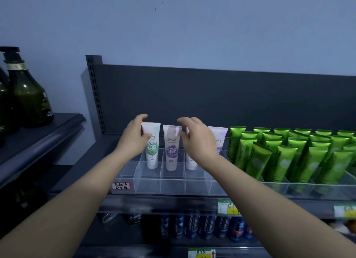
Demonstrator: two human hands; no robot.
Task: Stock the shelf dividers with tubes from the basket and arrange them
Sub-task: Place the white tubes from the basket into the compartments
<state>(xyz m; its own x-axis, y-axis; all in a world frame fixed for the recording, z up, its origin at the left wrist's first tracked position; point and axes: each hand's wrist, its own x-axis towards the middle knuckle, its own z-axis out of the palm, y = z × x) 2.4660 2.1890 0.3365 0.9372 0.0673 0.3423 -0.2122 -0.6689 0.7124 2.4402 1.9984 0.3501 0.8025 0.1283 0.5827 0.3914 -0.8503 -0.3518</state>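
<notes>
While gripping the green-print tube (152, 149) under its stiff crimp with the left hand (133, 140) and curling the right hand (200, 142) atop the purple-print tube (172, 151), pinch uncertain, treat as light, squashy, slick, standing cap-down in dividers (150, 183) below the grips.

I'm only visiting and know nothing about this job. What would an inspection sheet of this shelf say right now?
Surface: dark shelf carrying clear dividers.
Job's things: green-print tube, purple-print tube and two more pale tubes stand upright in the dividers, the last two partly hidden by the right hand; basket not in view.
Clutter: nothing seen.
Hands: left hand grips the green-print tube near its top; right hand has curled fingers at the purple-print tube's top corner, grip unclear.
Cables: nothing seen.
Surroundings: green tubes in rows to the right, dark pump bottles on a left shelf, blue cans below, price labels.
</notes>
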